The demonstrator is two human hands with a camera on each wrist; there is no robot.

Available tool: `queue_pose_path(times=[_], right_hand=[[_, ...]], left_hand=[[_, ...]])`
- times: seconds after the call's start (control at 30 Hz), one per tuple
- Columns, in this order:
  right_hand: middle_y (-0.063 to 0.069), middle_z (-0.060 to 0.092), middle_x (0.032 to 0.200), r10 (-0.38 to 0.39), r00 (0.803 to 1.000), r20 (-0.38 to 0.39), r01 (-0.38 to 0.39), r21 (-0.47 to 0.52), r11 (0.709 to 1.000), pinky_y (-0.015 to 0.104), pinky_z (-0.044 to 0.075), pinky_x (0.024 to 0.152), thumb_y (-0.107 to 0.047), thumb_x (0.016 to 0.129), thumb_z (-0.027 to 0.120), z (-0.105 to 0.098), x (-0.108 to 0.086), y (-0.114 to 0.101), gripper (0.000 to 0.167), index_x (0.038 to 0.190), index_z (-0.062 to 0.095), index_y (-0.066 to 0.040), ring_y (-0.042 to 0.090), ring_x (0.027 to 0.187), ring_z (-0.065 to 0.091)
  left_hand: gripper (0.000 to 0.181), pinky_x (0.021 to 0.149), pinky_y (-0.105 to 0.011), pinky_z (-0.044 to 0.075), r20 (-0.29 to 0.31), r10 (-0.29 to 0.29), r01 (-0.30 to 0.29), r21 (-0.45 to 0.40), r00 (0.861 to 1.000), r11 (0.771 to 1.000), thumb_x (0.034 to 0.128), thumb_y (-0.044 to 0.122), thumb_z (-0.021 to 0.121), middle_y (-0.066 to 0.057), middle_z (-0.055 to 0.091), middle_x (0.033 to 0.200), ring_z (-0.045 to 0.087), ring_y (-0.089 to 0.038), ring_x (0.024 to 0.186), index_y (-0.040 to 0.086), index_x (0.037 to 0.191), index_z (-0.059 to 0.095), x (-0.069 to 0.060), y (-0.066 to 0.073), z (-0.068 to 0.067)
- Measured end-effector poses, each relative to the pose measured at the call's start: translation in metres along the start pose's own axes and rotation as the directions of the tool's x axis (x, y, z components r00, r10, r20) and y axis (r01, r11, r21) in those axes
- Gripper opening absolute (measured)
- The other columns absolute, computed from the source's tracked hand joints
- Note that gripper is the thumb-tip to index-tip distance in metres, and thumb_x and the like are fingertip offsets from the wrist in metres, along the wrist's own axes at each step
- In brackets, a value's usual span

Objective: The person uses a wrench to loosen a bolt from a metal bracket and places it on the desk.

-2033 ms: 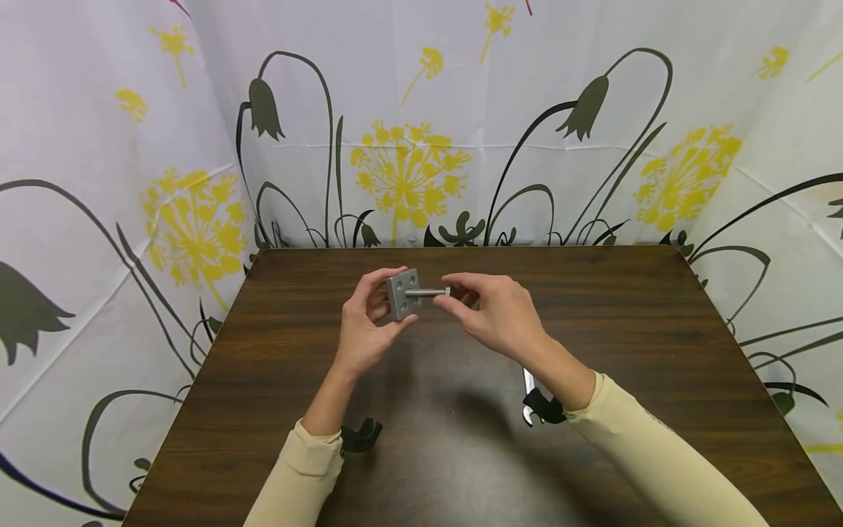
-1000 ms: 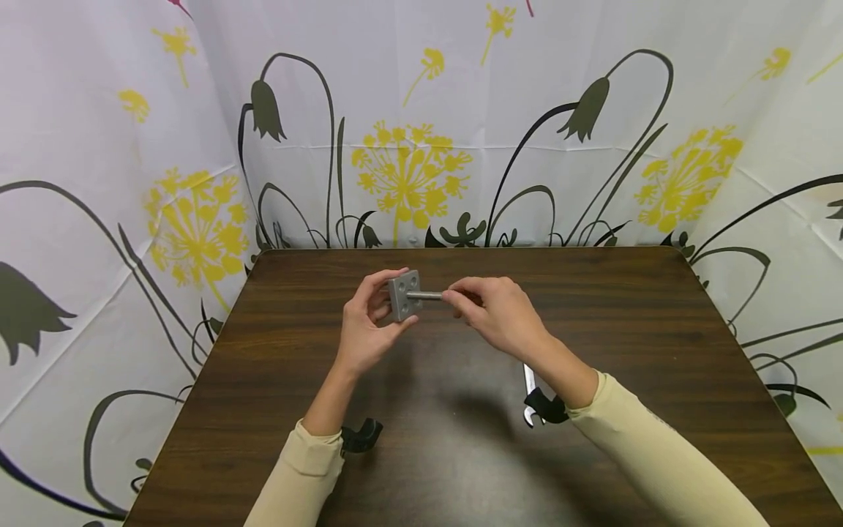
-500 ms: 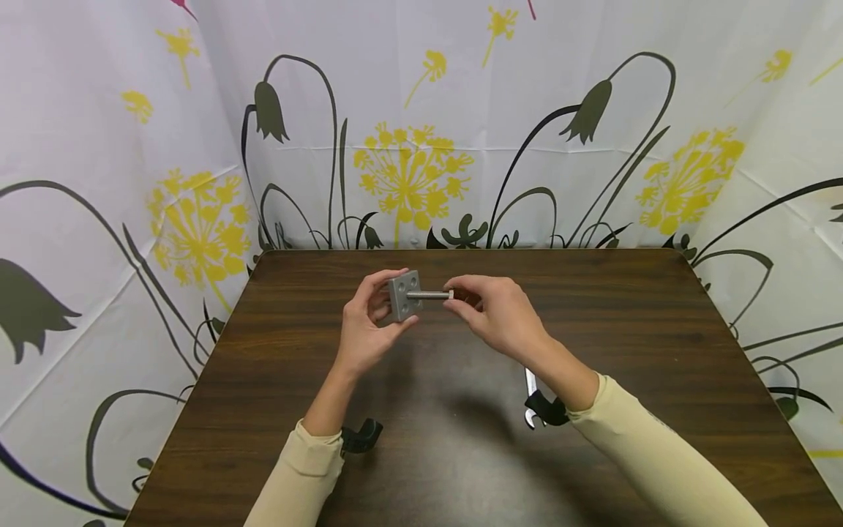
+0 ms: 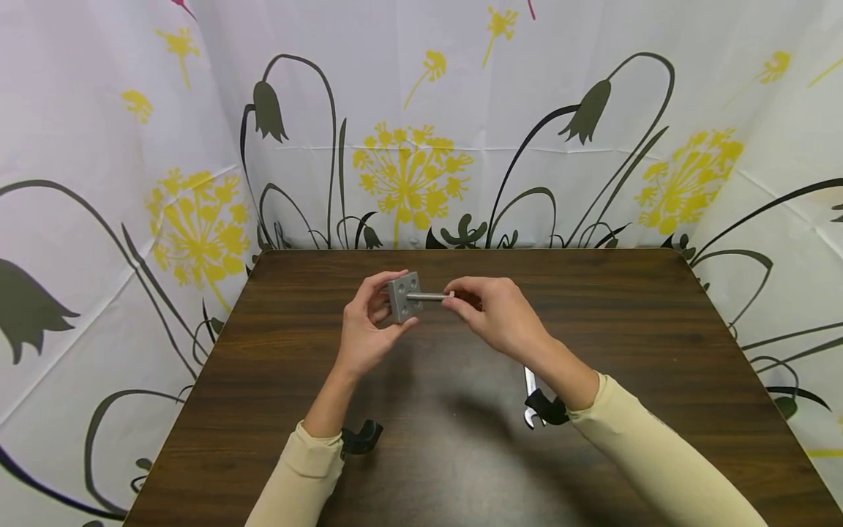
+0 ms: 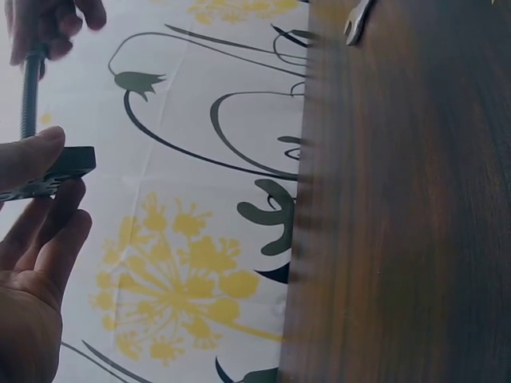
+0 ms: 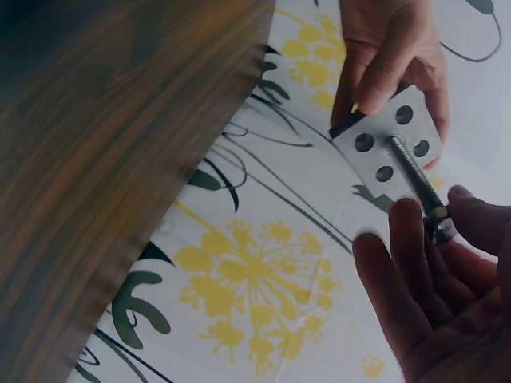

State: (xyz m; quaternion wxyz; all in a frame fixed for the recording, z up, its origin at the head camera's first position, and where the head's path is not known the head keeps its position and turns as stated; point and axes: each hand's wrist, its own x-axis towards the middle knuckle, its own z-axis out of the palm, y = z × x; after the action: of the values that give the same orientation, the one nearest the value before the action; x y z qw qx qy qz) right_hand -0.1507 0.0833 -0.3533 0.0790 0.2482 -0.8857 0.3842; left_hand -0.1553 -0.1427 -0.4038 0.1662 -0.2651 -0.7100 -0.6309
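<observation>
My left hand (image 4: 365, 333) holds a small square grey metal plate (image 4: 398, 298) by its edges, thumb below and fingers above and behind. Several round holes mark the plate's face, clearest in the right wrist view. A threaded bolt (image 6: 413, 170) sticks out from the middle of that face, pointing toward my right hand (image 4: 503, 311). Thumb and fingers of that hand pinch the bolt's hex-shaped outer end. How deep the bolt sits in the plate cannot be seen. Both hands are raised above the table.
A silver open-ended wrench (image 4: 530, 379) lies on the dark wood table (image 4: 626, 315), partly hidden under the right forearm. Black straps with mounts (image 4: 361, 437) sit on both wrists. A white curtain (image 4: 421, 88) with printed flowers hangs behind the table.
The plate and left hand stay nearly still. The right fingers have closed on the bolt's end, loosened from it, then closed on it again.
</observation>
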Motion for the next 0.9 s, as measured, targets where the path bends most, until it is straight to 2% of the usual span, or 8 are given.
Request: queue_pose_path(times=[0.1, 0.17, 0.33, 0.43, 0.5, 0.67, 0.8, 0.9], right_hand=[[-0.003, 0.068, 0.092, -0.138, 0.989, -0.056, 0.137, -0.016, 0.990, 0.028, 0.055, 0.072, -0.012, 0.086, 0.077, 0.002, -0.001, 0.004, 0.021, 0.106, 0.073, -0.011, 0.007, 0.078, 0.062], [-0.001, 0.069, 0.096, -0.160, 0.984, -0.083, 0.161, 0.005, 0.987, 0.027, 0.055, 0.075, -0.010, 0.084, 0.078, 0.003, -0.001, 0.005, 0.028, 0.111, 0.072, -0.009, 0.008, 0.082, 0.064], [-0.003, 0.071, 0.094, -0.021, 0.998, -0.060, 0.026, 0.072, 0.997, 0.027, 0.055, 0.070, -0.021, 0.086, 0.077, 0.003, 0.000, 0.004, 0.033, 0.117, 0.071, -0.010, 0.008, 0.078, 0.065], [-0.005, 0.070, 0.088, 0.038, 0.999, -0.022, -0.036, 0.062, 0.997, 0.028, 0.053, 0.064, -0.025, 0.088, 0.076, 0.002, 0.000, 0.003, 0.028, 0.111, 0.073, -0.010, 0.008, 0.072, 0.063], [-0.006, 0.069, 0.087, 0.036, 0.999, -0.017, -0.035, 0.053, 0.998, 0.028, 0.053, 0.063, -0.022, 0.088, 0.075, 0.002, 0.000, 0.003, 0.023, 0.108, 0.075, -0.009, 0.008, 0.071, 0.062], [-0.002, 0.070, 0.092, -0.077, 0.996, -0.048, 0.079, 0.030, 0.996, 0.027, 0.055, 0.068, -0.012, 0.086, 0.077, 0.003, -0.001, 0.006, 0.020, 0.105, 0.076, -0.006, 0.007, 0.075, 0.063], [0.000, 0.071, 0.094, -0.194, 0.977, -0.089, 0.192, -0.021, 0.981, 0.025, 0.054, 0.065, -0.008, 0.082, 0.080, 0.004, -0.001, 0.008, 0.020, 0.102, 0.077, -0.006, 0.007, 0.076, 0.063], [-0.002, 0.071, 0.093, -0.241, 0.963, -0.124, 0.236, -0.053, 0.970, 0.025, 0.052, 0.062, -0.007, 0.080, 0.081, 0.002, -0.002, 0.010, 0.020, 0.100, 0.078, -0.007, 0.006, 0.075, 0.063]], left_hand=[[0.074, 0.085, -0.038, 0.054, -0.013, -0.002, 0.002, -0.001, 1.000, 1.000, 0.0679, -0.020, 0.079, -0.013, 0.058, 0.134, 0.063, -0.032, 0.108, 0.001, 0.133, 0.050, -0.001, -0.010, -0.001], [0.076, 0.085, -0.037, 0.054, -0.016, 0.003, -0.003, 0.000, 1.000, 1.000, 0.0676, -0.019, 0.080, -0.011, 0.058, 0.135, 0.064, -0.029, 0.109, 0.006, 0.134, 0.051, -0.001, -0.017, -0.003], [0.078, 0.085, -0.036, 0.054, -0.008, 0.009, -0.009, 0.003, 1.000, 1.000, 0.0683, -0.016, 0.081, -0.009, 0.058, 0.135, 0.064, -0.026, 0.110, 0.011, 0.135, 0.052, -0.001, -0.024, -0.004], [0.076, 0.086, -0.036, 0.054, -0.002, -0.004, 0.004, 0.000, 1.000, 1.000, 0.0683, -0.018, 0.080, -0.009, 0.058, 0.135, 0.064, -0.030, 0.109, 0.007, 0.134, 0.051, -0.001, -0.016, -0.003], [0.074, 0.086, -0.038, 0.054, 0.004, -0.010, 0.010, -0.002, 1.000, 1.000, 0.0682, -0.020, 0.079, -0.014, 0.058, 0.134, 0.063, -0.033, 0.108, 0.002, 0.133, 0.051, -0.001, -0.008, -0.002], [0.070, 0.087, -0.044, 0.053, 0.014, -0.019, 0.019, 0.005, 1.000, 1.000, 0.0686, -0.021, 0.078, -0.023, 0.056, 0.133, 0.063, -0.037, 0.109, -0.005, 0.131, 0.049, 0.001, 0.004, 0.000], [0.070, 0.086, -0.044, 0.053, 0.011, -0.025, 0.025, 0.008, 1.000, 1.000, 0.0683, -0.020, 0.078, -0.026, 0.056, 0.132, 0.062, -0.037, 0.111, -0.006, 0.130, 0.048, 0.001, 0.005, 0.000], [0.071, 0.085, -0.042, 0.054, -0.002, -0.028, 0.028, 0.008, 1.000, 1.000, 0.0676, -0.020, 0.079, -0.025, 0.056, 0.132, 0.062, -0.036, 0.112, -0.007, 0.130, 0.048, 0.001, 0.005, -0.001]])
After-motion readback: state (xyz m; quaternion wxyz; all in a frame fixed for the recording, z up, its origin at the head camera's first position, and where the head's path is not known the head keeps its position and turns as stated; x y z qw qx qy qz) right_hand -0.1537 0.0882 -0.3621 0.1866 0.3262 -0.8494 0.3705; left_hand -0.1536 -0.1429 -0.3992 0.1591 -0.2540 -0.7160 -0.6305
